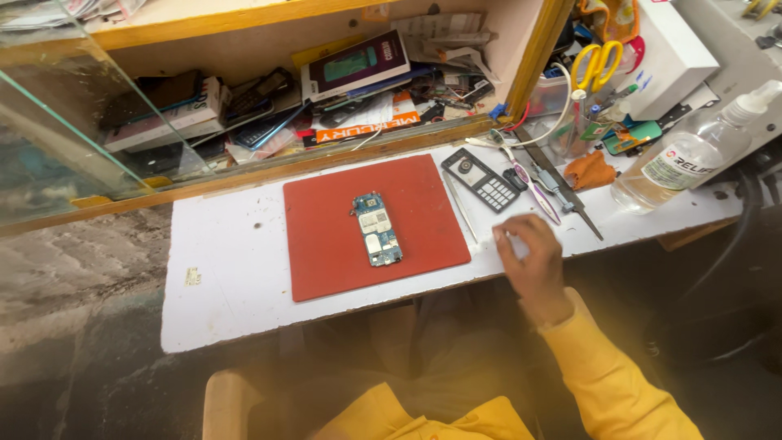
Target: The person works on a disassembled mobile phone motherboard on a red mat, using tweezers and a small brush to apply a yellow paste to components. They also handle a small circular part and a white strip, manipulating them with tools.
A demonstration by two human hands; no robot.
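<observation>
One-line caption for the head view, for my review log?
Right hand rests on white bench beside red rectangular mat holding blue phone circuit board.

matt red mat (326,236), glossy circuit board (376,229)

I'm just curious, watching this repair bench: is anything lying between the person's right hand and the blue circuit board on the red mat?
Only the tweezers, lying across the mat's right edge between the right hand and the circuit board; the red mat is otherwise bare.

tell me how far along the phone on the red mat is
Done: the phone lies opened on the red mat, circuit board bare, its keypad cover set aside. In hand: the right hand rests on the table beside the mat, near the tweezers. Left: the board remains uncovered.
</observation>
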